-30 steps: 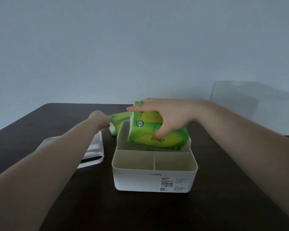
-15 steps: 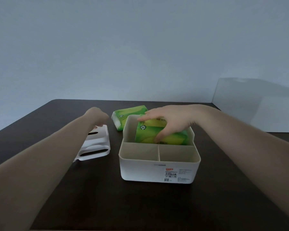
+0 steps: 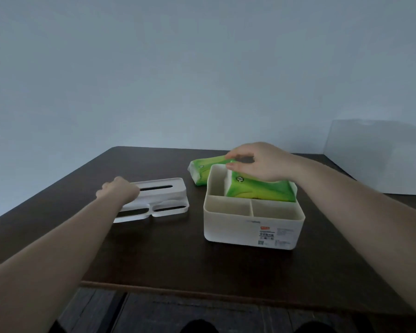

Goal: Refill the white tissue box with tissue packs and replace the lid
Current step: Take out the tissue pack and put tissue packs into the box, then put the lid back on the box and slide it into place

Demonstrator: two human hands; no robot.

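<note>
Right hand (image 3: 262, 162) pinches second tissue pack (image 3: 207, 168) behind box (image 3: 252, 227) – left hand (image 3: 120, 192) clenched on lid (image 3: 159, 198)

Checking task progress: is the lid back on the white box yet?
No. The lid lies on the table left of the open tissue box, under the left hand.

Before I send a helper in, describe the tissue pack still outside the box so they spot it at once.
On the dark table stands the white tissue box. Just behind its far-left corner lies a green tissue pack, flat on the table; its twin sits tilted inside the box.
</note>
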